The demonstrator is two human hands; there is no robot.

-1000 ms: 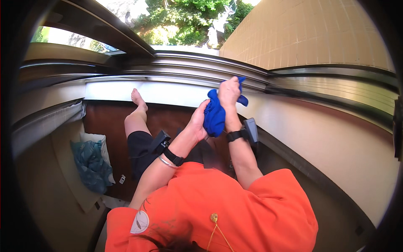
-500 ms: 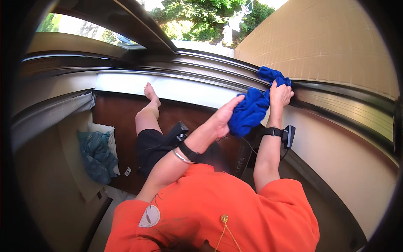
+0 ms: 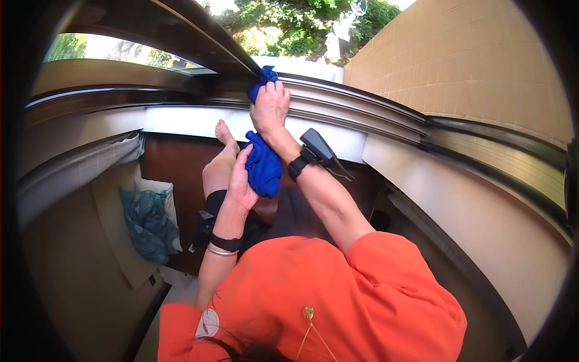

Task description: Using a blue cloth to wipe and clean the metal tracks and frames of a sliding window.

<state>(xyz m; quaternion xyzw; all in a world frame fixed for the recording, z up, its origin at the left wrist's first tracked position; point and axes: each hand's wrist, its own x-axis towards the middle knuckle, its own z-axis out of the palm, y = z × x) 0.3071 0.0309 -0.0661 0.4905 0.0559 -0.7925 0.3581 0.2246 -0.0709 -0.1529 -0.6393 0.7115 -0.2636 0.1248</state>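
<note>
A bunched blue cloth [image 3: 264, 168] runs between my two hands. My right hand [image 3: 271, 110] is closed over one end of it and presses it on the sliding window track [image 3: 356, 104], right where the dark window frame [image 3: 208, 37] meets the rails. The cloth's tip sticks out beyond my right knuckles. Lower down and nearer to me, my left hand [image 3: 240, 186] grips the loose bulk of the cloth, thumb up along its side. My left fingers are mostly hidden behind the fabric. Black straps circle both wrists.
Below the track is a white sill [image 3: 187, 122]. My bare leg [image 3: 216, 175] stretches over a brown surface [image 3: 175, 154]. On the left a teal cloth bundle [image 3: 148, 226] lies by a grey curtain [image 3: 90, 172]. A large cardboard sheet [image 3: 476, 66] stands at the right.
Both hands have swung left with the cloth. My right hand has slid along the track from its right part to the window frame, and my left hand has drawn back beside my leg.
</note>
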